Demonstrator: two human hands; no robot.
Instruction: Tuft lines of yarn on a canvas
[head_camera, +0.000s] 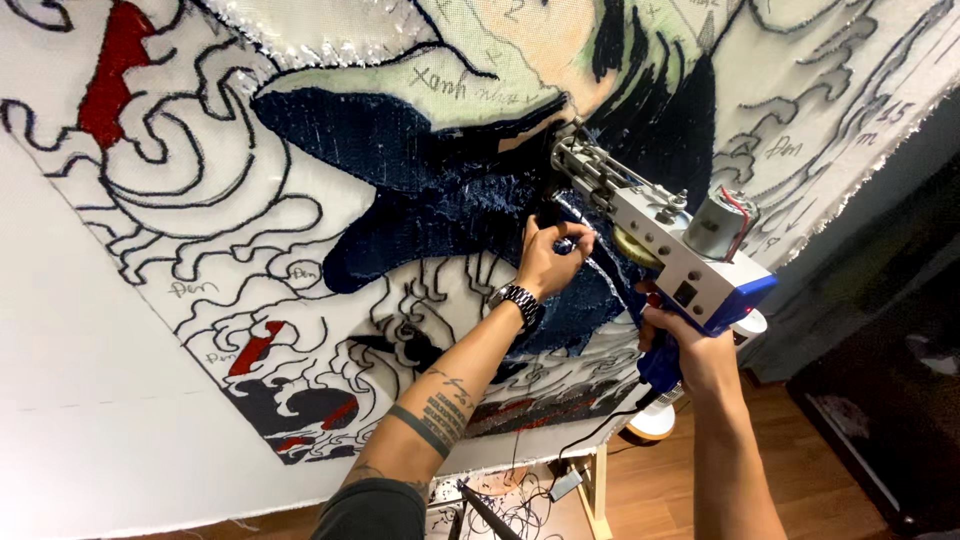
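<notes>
Tufting gun (655, 235): white and blue, held against the stretched cloth (150, 330), nose in the dark blue tufted patch (400, 150). My right hand (690, 350) is closed round the blue handle, grip tight. My left hand (553, 255) pinches the yarn (600, 275) just below the nose, fingers closed on it. Watch (518, 300) on left wrist. Cloth carries black outlines and red patches (115, 65). Wooden frame leg (597, 490) and floor (780, 470) below.

White cloth (90, 330) bears black swirls, navy and red patches; blue-grey tufting gun (670, 240).
</notes>
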